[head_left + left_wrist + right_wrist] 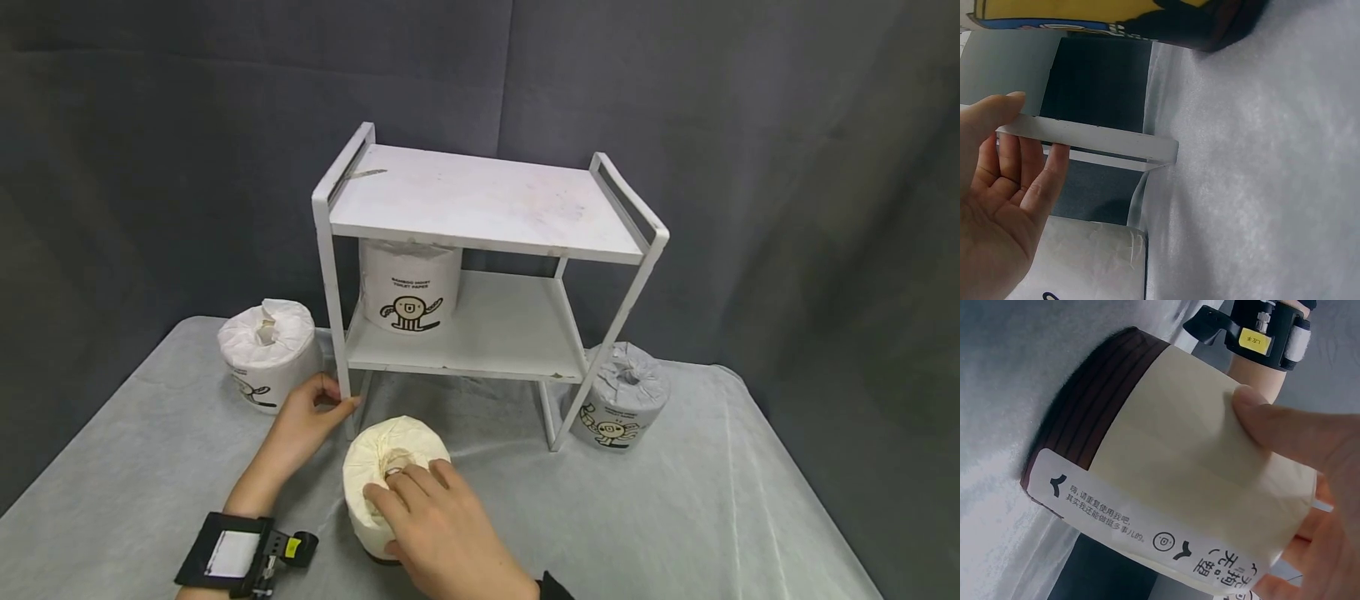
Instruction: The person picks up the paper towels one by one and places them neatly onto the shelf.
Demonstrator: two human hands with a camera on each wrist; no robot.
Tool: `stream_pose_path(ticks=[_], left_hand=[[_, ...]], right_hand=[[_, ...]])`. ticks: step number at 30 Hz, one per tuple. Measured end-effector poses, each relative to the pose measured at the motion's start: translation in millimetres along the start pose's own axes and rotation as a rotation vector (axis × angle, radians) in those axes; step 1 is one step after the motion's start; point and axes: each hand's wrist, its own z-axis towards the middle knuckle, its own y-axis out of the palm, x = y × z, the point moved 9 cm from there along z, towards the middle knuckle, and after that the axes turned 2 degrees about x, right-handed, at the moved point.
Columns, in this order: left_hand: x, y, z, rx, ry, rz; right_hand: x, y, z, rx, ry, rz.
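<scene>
My left hand [303, 421] pinches the lower front-left leg of a small white two-tier shelf [480, 200]. In the left wrist view, the thumb lies on one side of that white leg [1104, 137] and the fingers on the other. Just in front of the shelf, a cream-wrapped toilet paper roll [361, 500] stands on the cloth. My right hand [450, 529] grips this roll, its fingers over the top near the centre hole. The right wrist view has the thumb [1285, 428] pressed on the cream side, above a dark striped base band.
A white-wrapped toilet paper roll [412, 283] stands on the lower shelf at its left end. Another white roll [270, 354] is left of the shelf, and a greyish one [622, 396] stands beside its right legs. Grey cloth [712, 500] covers the table; a dark curtain hangs behind.
</scene>
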Motion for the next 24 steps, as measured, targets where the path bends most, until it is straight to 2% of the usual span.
stream_pose_path(ticks=[8,15,24], left_hand=[[-0.5,0.1,0.0,0.0,0.0,0.006],[0.7,0.6,0.4,-0.002,0.0,-0.003],[0.5,0.0,0.5,0.002,0.003,-0.005]], right_hand=[[2.1,-0.4,-1.3,-0.003,0.009,0.029],[2.1,-2.8,-2.2,0.025,-0.004,0.011],[2.9,-3.1,-3.0,0.008,-0.012,0.028]])
